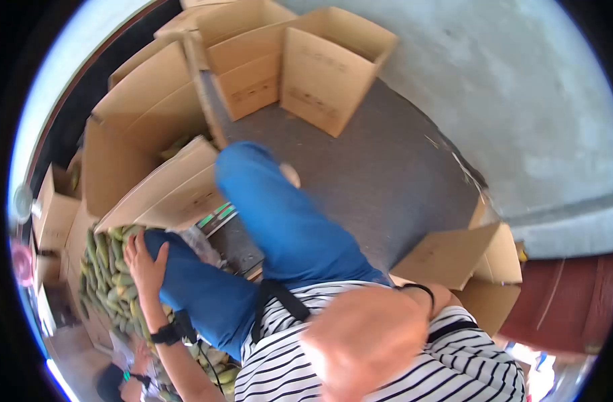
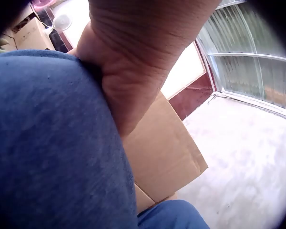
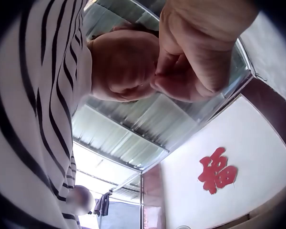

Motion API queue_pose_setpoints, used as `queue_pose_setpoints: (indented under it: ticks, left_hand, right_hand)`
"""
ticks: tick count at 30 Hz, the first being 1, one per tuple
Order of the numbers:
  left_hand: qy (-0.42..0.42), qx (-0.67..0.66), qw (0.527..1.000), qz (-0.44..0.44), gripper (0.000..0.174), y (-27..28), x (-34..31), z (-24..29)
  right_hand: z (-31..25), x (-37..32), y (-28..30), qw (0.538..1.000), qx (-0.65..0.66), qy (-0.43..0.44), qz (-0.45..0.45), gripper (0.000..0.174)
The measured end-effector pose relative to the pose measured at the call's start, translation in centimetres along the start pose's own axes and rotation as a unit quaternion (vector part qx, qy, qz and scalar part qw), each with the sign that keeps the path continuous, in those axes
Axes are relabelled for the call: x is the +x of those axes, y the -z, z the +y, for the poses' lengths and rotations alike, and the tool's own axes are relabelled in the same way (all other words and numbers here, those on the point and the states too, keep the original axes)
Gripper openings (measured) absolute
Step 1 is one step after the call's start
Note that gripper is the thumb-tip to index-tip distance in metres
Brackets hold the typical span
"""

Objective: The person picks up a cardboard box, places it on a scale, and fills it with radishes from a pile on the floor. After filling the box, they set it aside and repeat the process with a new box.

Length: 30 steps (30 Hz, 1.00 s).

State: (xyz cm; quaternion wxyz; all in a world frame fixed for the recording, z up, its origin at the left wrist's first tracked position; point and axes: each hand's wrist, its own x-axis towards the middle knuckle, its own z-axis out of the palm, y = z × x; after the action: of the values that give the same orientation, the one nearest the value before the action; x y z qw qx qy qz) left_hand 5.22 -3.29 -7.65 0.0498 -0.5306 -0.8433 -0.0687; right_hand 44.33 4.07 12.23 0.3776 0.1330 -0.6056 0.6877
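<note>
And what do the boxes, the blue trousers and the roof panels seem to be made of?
Boxes: cardboard, matte brown, with fold lines and printed marks. Trousers: soft cloth, perhaps denim; matte blue, faintly textured. Roof panels: probably metal sheet, possibly plastic; greyish, ribbed, slightly shiny.

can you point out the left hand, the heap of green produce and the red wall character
Left hand (image 1: 146, 268): head view, back of the hand
Heap of green produce (image 1: 113, 281): head view, its middle
Red wall character (image 3: 224, 176): right wrist view, right-hand strokes
</note>
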Motion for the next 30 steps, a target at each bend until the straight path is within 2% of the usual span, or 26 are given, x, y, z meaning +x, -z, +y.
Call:
queue_pose_setpoints:
  ticks: [1,3,5,7,9,11,13,15,16,18,19,21,23,25,27,29,30]
  left_hand:
    - [-0.013,0.010,1.000,0.000,0.069,-0.5,0.2,-0.3]
    - [-0.023,-0.006,1.000,0.003,0.068,-1.1,0.4,-0.5]
    - [-0.043,0.018,0.999,0.003,0.067,-2.0,0.9,-1.5]
    - [-0.043,0.036,0.998,-0.004,0.066,-1.9,1.1,-1.4]
    - [-0.034,0.038,0.998,-0.031,0.066,-1.1,1.3,-0.5]
    - [-0.037,0.054,0.997,-0.037,0.066,-1.3,1.3,-1.2]
    - [-0.039,0.060,0.997,-0.037,0.067,-1.4,1.3,-1.6]
    - [-0.026,0.061,0.997,-0.047,0.068,-1.0,1.1,-1.5]
    - [-0.026,0.063,0.997,-0.047,0.068,-0.9,1.0,-1.5]
    - [-0.031,0.063,0.997,-0.042,0.068,-0.8,0.7,-1.7]
    - [-0.033,0.067,0.996,-0.044,0.068,-1.0,0.7,-2.2]
    - [-0.034,0.060,0.997,-0.043,0.069,-1.4,0.9,-3.2]
    - [-0.038,0.053,0.997,-0.049,0.069,-1.0,0.9,-2.7]
    - [-0.038,0.045,0.997,-0.054,0.069,-0.6,0.9,-2.2]
    - [-0.029,0.054,0.996,-0.068,0.069,-0.5,1.1,-2.0]
    - [-0.019,0.060,0.995,-0.072,0.069,-0.6,1.0,-1.8]
    - [-0.017,0.066,0.995,-0.077,0.070,-0.5,1.3,-1.7]
  right_hand:
    - [0.0,-0.5,0.3,0.996,-0.062,-0.059,0.035,0.013]
    - [1.3,-1.8,0.6,0.965,-0.014,-0.177,0.192,0.026]
    - [1.8,-2.4,2.3,0.921,-0.041,-0.278,0.270,0.040]
    - [5.2,-5.0,5.2,0.913,-0.058,-0.260,0.308,0.053]
    - [6.9,-7.9,8.5,0.898,-0.095,-0.297,0.310,0.065]
    - [9.2,-11.5,11.0,0.852,-0.136,-0.334,0.380,0.071]
    - [12.2,-17.3,13.9,0.778,-0.110,-0.384,0.485,0.062]
    - [13.8,-24.2,15.7,0.680,-0.152,-0.421,0.580,0.047]
    - [14.3,-28.7,16.8,0.635,-0.167,-0.451,0.605,0.032]
    - [15.8,-39.4,18.5,0.583,-0.208,-0.498,0.608,0.026]
    - [14.0,-40.4,16.9,0.517,-0.253,-0.526,0.626,0.027]
    - [16.0,-50.4,16.3,0.426,-0.368,-0.500,0.658,0.037]
    - [12.6,-50.1,13.2,0.313,-0.441,-0.564,0.624,0.039]
    - [10.8,-50.6,11.4,0.223,-0.359,-0.608,0.673,0.040]
    - [11.4,-58.3,9.1,0.268,-0.467,-0.681,0.497,0.037]
    - [9.9,-55.5,6.8,0.221,-0.546,-0.700,0.404,0.032]
    - [11.3,-58.8,6.8,0.197,-0.514,-0.715,0.432,0.030]
